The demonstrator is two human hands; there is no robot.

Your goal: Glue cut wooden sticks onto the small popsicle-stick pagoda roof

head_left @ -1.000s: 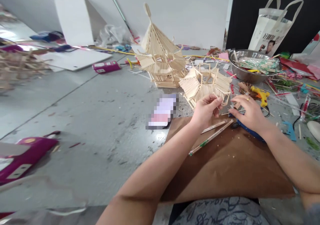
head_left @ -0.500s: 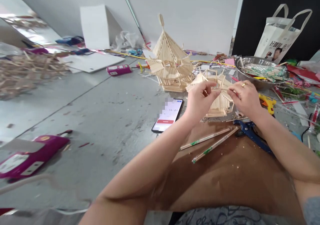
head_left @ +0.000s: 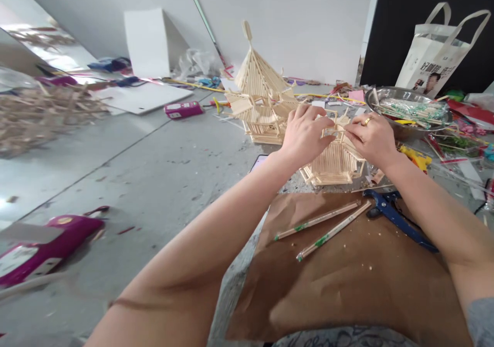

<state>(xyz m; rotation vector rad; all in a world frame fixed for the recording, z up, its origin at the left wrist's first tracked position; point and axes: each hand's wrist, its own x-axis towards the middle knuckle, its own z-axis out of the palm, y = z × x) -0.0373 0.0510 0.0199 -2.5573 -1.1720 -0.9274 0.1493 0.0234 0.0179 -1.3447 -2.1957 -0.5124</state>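
A small model pavilion of pale wooden sticks (head_left: pixel 332 164) stands just beyond the brown sheet. My left hand (head_left: pixel 306 133) is at its upper left, palm down, with thumb and fingers curved round the top edge. At the upper right, the bent fingers and thumb of my right hand (head_left: pixel 370 138), with a ring, close on the stick work. My fingers partly hide the top, so any loose stick between them cannot be made out. Behind my left hand rises a taller stick tower (head_left: pixel 258 74) with a pointed roof.
Two wrapped pairs of chopsticks (head_left: pixel 335 231) and blue-handled cutters (head_left: pixel 403 221) lie on brown paper (head_left: pixel 347 295). Farther right are a yellow glue gun (head_left: pixel 417 156) and a steel bowl (head_left: pixel 443 125) of wrapped sticks. My left arm mostly covers a phone (head_left: pixel 258 162).
My left hand has turned from a pinch beside the right hand to palm down over the pavilion's left side. The pavilion's front shows more. My left forearm now covers most of the phone.
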